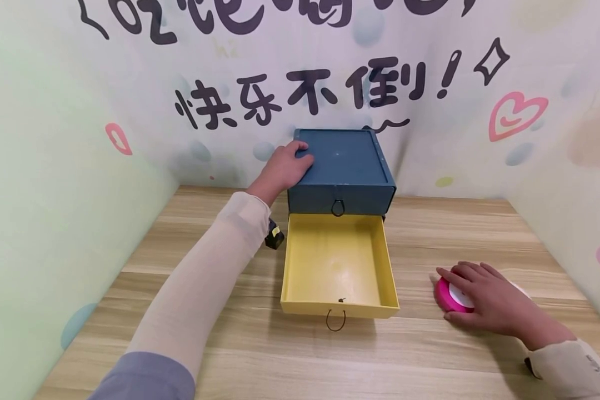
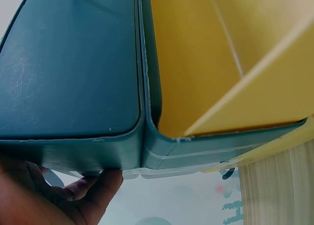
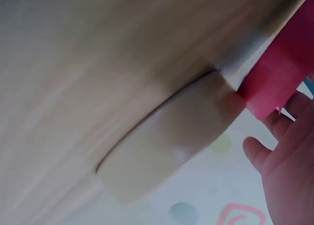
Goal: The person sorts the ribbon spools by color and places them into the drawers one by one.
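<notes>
A blue drawer box [image 1: 342,161] stands near the back wall, its upper drawer closed. Below it, a yellow drawer [image 1: 335,261] is pulled out toward me, with a dark knot inside its front wall. My left hand [image 1: 286,165] rests on the box's top left edge; in the left wrist view its fingers [image 2: 104,193] lie along the blue side. At the right, my right hand [image 1: 490,294] lies over a pink, round, roll-like thing [image 1: 446,297] with a white face, fingers spread across it and thumb at its near edge. A pale roll [image 3: 167,137] stands beside it, mostly hidden in the head view.
A small black thing with a yellow mark [image 1: 275,235] sits left of the yellow drawer, partly behind the left forearm. Thin loop handles hang on both drawer fronts. A printed cloth wall [image 1: 260,155] encloses the wooden table [image 1: 240,344] at the back and sides.
</notes>
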`<state>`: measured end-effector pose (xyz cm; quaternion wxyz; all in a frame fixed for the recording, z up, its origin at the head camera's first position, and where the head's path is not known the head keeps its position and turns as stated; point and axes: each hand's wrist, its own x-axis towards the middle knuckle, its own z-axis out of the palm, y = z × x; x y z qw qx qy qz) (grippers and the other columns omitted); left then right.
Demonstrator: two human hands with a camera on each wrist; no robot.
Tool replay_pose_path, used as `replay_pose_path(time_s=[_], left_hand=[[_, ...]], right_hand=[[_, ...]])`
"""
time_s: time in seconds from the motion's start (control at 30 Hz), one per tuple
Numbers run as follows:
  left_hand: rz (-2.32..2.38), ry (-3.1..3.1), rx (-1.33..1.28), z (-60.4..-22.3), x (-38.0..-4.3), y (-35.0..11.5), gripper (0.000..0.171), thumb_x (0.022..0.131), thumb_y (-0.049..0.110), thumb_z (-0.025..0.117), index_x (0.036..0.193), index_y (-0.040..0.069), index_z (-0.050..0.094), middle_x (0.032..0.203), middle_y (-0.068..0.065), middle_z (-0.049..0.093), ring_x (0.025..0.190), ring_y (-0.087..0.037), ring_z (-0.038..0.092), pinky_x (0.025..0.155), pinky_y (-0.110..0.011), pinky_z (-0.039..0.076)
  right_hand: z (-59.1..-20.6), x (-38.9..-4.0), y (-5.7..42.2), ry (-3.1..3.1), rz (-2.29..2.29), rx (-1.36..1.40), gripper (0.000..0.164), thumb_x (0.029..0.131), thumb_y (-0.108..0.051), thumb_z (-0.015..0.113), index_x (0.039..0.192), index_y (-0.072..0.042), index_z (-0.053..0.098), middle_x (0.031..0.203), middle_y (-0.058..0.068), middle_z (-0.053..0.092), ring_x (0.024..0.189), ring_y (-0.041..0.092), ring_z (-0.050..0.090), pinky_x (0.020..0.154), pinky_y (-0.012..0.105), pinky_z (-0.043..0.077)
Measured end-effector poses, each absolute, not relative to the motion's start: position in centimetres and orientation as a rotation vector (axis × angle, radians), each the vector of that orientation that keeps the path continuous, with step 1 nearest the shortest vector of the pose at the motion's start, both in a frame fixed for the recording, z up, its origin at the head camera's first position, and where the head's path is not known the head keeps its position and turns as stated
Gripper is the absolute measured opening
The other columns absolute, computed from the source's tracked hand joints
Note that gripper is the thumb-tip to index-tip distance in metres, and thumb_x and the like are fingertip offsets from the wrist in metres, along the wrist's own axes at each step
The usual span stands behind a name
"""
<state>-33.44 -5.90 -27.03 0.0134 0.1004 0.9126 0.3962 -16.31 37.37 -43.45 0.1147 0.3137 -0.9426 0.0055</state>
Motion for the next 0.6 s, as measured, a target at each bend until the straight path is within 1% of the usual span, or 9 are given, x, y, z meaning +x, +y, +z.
replay_pose_path(time_s=[0.03, 0.1, 0.17, 0.2, 0.23, 0.3, 0.43, 0.57, 0.6], left_hand=[[1.234, 2.843, 0.315, -27.0, -33.4, -5.9, 0.050, 0.103, 0.036, 0.044, 0.148, 0.015, 0.044, 0.153, -0.012, 0.036, 0.135, -0.028, 0.036, 0.109, -0.040, 0.034], [1.234, 2.843, 0.317, -27.0, -33.4, -5.9, 0.050, 0.103, 0.036, 0.044, 0.148, 0.015, 0.044, 0.153, -0.012, 0.036, 0.134, -0.028, 0.036, 0.109, -0.041, 0.034], [1.236, 2.845, 0.316, -27.1, -33.3, -6.0, 0.050, 0.103, 0.037, 0.044, 0.148, 0.015, 0.044, 0.153, -0.012, 0.036, 0.135, -0.028, 0.036, 0.109, -0.041, 0.034], [1.232, 2.846, 0.312, -27.1, -33.4, -6.0, 0.051, 0.103, 0.037, 0.044, 0.148, 0.015, 0.044, 0.154, -0.012, 0.036, 0.135, -0.028, 0.036, 0.109, -0.040, 0.034], [1.234, 2.848, 0.310, -27.1, -33.4, -6.0, 0.051, 0.103, 0.037, 0.044, 0.148, 0.015, 0.044, 0.154, -0.012, 0.036, 0.134, -0.028, 0.036, 0.109, -0.041, 0.034], [1.234, 2.851, 0.306, -27.2, -33.4, -6.0, 0.051, 0.103, 0.037, 0.044, 0.149, 0.015, 0.044, 0.154, -0.012, 0.035, 0.135, -0.027, 0.037, 0.109, -0.040, 0.034], [1.233, 2.851, 0.307, -27.2, -33.5, -6.0, 0.051, 0.103, 0.037, 0.044, 0.149, 0.015, 0.044, 0.154, -0.012, 0.035, 0.134, -0.027, 0.037, 0.109, -0.040, 0.034], [1.229, 2.847, 0.302, -27.1, -33.5, -5.9, 0.051, 0.103, 0.037, 0.044, 0.149, 0.015, 0.044, 0.154, -0.012, 0.036, 0.134, -0.027, 0.037, 0.109, -0.040, 0.035], [1.229, 2.847, 0.302, -27.1, -33.5, -5.9, 0.051, 0.103, 0.037, 0.044, 0.149, 0.015, 0.044, 0.153, -0.012, 0.036, 0.134, -0.027, 0.037, 0.109, -0.040, 0.035]], right_hand=[[-43.4, -16.4, 37.4, -2.747, 0.020, 0.925, 0.084, 0.074, -0.062, 0.077, 0.139, -0.012, 0.058, 0.120, 0.011, 0.059, 0.118, 0.037, 0.049, 0.110, 0.048, 0.025], [-43.1, -16.5, 37.4, -2.710, 0.025, 0.944, 0.085, 0.074, -0.063, 0.077, 0.138, -0.012, 0.058, 0.121, 0.012, 0.060, 0.120, 0.038, 0.047, 0.117, 0.039, 0.012], [-42.8, -16.6, 37.3, -2.674, 0.024, 0.971, 0.085, 0.073, -0.063, 0.078, 0.138, -0.012, 0.057, 0.121, 0.012, 0.060, 0.121, 0.038, 0.046, 0.117, 0.028, 0.000], [-42.6, -16.7, 37.2, -2.656, 0.020, 0.988, 0.085, 0.072, -0.063, 0.078, 0.138, -0.013, 0.057, 0.120, 0.012, 0.060, 0.121, 0.038, 0.045, 0.116, 0.024, -0.004], [-42.4, -16.8, 37.1, -2.639, 0.013, 1.002, 0.086, 0.072, -0.063, 0.078, 0.138, -0.013, 0.057, 0.120, 0.012, 0.060, 0.122, 0.038, 0.045, 0.115, 0.024, -0.006], [-42.0, -16.9, 36.7, -2.608, 0.002, 1.021, 0.086, 0.071, -0.062, 0.079, 0.138, -0.013, 0.058, 0.121, 0.011, 0.060, 0.122, 0.038, 0.045, 0.118, 0.029, -0.002], [-40.8, -17.0, 35.6, -2.569, -0.009, 1.043, 0.084, 0.073, -0.061, 0.076, 0.139, -0.013, 0.057, 0.122, 0.011, 0.061, 0.125, 0.038, 0.045, 0.119, 0.041, 0.009], [-39.5, -17.1, 34.3, -2.553, -0.010, 1.064, 0.081, 0.079, -0.066, 0.067, 0.140, -0.014, 0.056, 0.124, 0.010, 0.060, 0.127, 0.038, 0.043, 0.119, 0.043, 0.011], [-39.2, -17.1, 33.9, -2.550, -0.007, 1.070, 0.081, 0.079, -0.066, 0.068, 0.140, -0.015, 0.056, 0.124, 0.010, 0.059, 0.128, 0.038, 0.042, 0.119, 0.043, 0.010]])
